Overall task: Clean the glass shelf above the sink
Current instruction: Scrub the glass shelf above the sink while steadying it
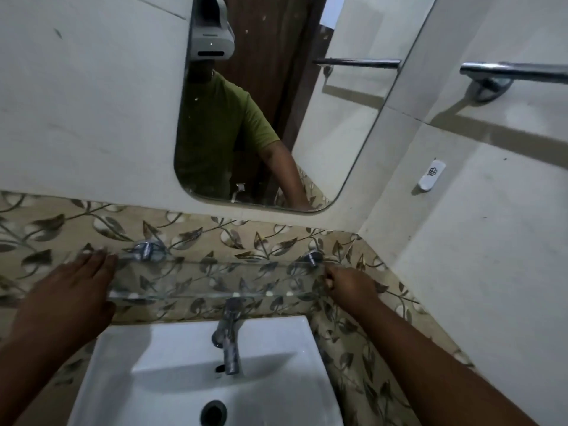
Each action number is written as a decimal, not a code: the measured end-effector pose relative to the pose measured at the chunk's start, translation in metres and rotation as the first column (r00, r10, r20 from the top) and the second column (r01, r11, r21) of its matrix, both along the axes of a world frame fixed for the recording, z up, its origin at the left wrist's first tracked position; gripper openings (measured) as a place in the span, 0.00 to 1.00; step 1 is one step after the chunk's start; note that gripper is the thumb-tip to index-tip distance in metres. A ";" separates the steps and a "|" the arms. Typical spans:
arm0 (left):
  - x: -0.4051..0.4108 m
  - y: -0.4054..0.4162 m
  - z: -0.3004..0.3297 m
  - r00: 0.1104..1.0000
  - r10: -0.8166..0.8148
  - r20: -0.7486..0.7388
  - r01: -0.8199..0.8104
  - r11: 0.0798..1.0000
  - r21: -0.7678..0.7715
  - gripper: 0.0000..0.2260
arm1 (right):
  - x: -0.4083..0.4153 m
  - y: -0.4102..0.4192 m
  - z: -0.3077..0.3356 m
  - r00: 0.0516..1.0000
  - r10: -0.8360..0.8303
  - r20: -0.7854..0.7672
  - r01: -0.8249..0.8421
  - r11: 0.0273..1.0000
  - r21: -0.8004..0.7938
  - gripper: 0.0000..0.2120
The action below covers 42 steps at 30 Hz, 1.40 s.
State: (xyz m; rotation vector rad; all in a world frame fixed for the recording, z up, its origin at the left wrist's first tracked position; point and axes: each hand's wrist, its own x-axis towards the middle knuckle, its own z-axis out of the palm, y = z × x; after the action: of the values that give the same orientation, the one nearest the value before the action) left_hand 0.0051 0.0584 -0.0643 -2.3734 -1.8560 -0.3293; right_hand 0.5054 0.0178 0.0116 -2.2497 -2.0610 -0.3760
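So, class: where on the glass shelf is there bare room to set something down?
The glass shelf is bare along its whole middle stretch, between the left hand at one end and the right hand at the other, above the tap. Only the two ends, by the metal brackets, are taken.

- The sink (196,348) ran off the bottom edge, below the tap (229,336).
- Right of the tap, the right hand (349,285) curled, its fingertips hidden.
- Both forearms were cut off.
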 end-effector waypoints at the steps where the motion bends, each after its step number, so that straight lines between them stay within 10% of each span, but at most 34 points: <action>1: 0.001 -0.003 0.002 1.000 0.000 -0.009 0.000 1.000 0.004 0.41 | 0.000 0.002 0.002 1.000 -0.021 0.009 0.021 1.000 0.001 0.10; 8: 0.006 -0.020 0.016 0.999 0.043 0.004 -0.043 0.997 0.072 0.39 | -0.057 0.017 0.004 0.986 -0.118 -0.119 0.124 0.991 0.046 0.14; 17: 0.005 -0.023 0.018 0.997 0.064 -0.031 -0.061 0.995 0.081 0.39 | -0.142 -0.023 -0.017 0.967 0.215 -0.136 -0.198 0.972 0.126 0.10; 26: 0.004 -0.023 0.014 0.996 0.082 -0.038 -0.079 0.994 0.079 0.39 | -0.215 0.014 -0.015 0.967 0.076 -0.245 -0.054 0.994 0.094 0.09; 33: 0.003 -0.028 0.019 0.997 0.075 -0.036 -0.072 0.995 0.070 0.41 | -0.328 0.019 -0.014 0.907 0.340 -0.247 -0.321 0.940 0.114 0.10; 42: 0.000 -0.024 0.015 0.998 0.065 -0.025 -0.063 0.995 0.073 0.41 | -0.303 0.006 -0.019 0.885 0.322 -0.335 -0.282 0.946 0.163 0.08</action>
State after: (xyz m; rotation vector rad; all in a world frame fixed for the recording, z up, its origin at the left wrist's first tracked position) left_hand 0.0055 0.0344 -0.0497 -2.2543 -1.8703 -0.3494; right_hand 0.2028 0.0238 -0.0074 -1.7347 -2.0825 -0.0473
